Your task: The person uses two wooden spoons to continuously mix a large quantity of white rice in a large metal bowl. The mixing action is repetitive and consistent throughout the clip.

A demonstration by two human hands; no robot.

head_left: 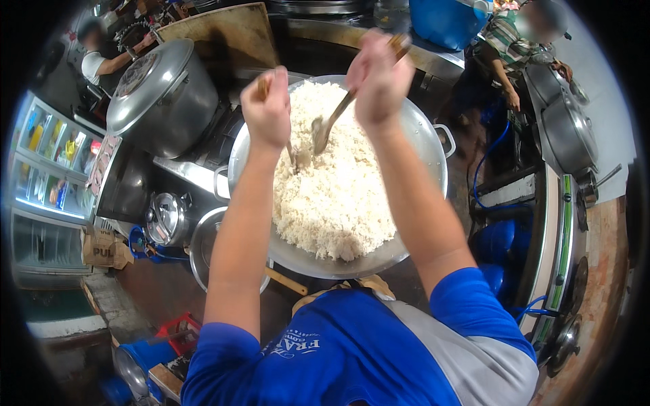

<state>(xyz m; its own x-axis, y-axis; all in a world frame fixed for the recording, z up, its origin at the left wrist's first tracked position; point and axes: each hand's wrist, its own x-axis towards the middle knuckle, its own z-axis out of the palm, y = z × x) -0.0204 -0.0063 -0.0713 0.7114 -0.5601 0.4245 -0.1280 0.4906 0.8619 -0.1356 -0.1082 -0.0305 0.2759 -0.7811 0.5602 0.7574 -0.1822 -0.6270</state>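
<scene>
A wide metal pan stands in front of me, heaped with cooked white rice. My left hand is closed round the wooden handle of a metal serving spoon or turner; its lower end is sunk in the rice. Higher and further right, my right hand, slightly blurred, grips a second long metal spoon by its wooden handle. That spoon slants down leftward, and its broad end meets the rice near the first tool. The exact shape of both buried ends is hidden.
A large lidded pot stands on the left, beside a smaller lidded pot. Another metal pan with a wooden handle sits below. A blue container is at the back. One person works far right, another far left.
</scene>
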